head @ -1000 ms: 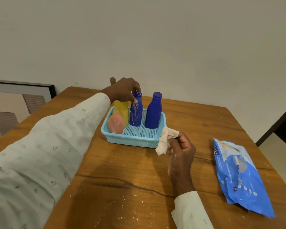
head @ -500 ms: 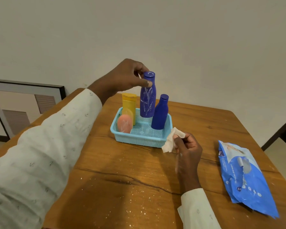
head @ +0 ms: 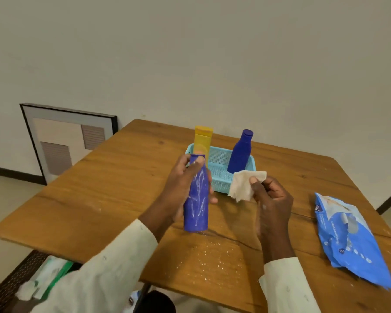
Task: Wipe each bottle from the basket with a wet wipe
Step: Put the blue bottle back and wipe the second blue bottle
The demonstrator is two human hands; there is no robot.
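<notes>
Bottle [head: 196,199] gripped in left hand [head: 178,188], wipe [head: 244,186] pinched in right hand [head: 269,199].

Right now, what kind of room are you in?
Probably a room in a home. There's a wooden table by a plain wall, a framed picture leaning on the floor, and a pack of wet wipes.

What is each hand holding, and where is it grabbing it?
The left hand grips the streaked blue bottle around its neck and upper body. The right hand pinches the wet wipe by its edge.
</notes>
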